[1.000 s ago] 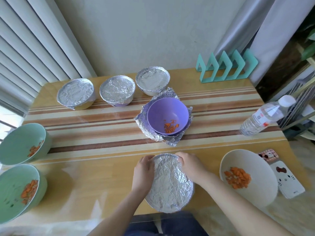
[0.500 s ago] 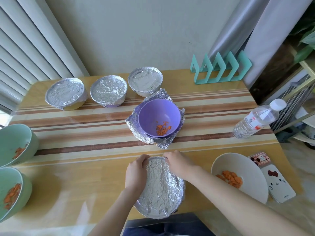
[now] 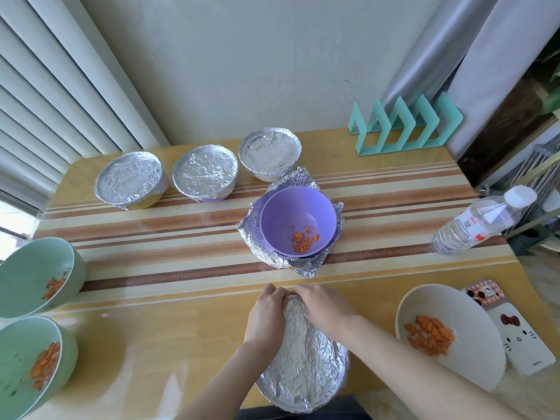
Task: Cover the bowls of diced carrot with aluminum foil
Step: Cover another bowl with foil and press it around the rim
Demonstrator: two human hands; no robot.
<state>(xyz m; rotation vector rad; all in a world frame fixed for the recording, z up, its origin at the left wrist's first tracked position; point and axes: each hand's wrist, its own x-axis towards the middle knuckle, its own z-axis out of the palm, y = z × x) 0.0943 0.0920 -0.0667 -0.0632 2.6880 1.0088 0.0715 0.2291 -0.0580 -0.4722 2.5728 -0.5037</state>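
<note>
The left hand (image 3: 266, 316) is curled over the far rim of the foil-covered bowl (image 3: 306, 362), set on the near side of the purple bowl (image 3: 298, 225); the right hand (image 3: 322, 307) is likewise clamped on that rim, fingers bent.

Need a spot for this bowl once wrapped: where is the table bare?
Bare table lies between the green bowls and the purple bowl, and between that bowl and the water bottle; also before the teal rack. Crowded: the back row of foil-covered bowls, and the white bowl beside the phone.
</note>
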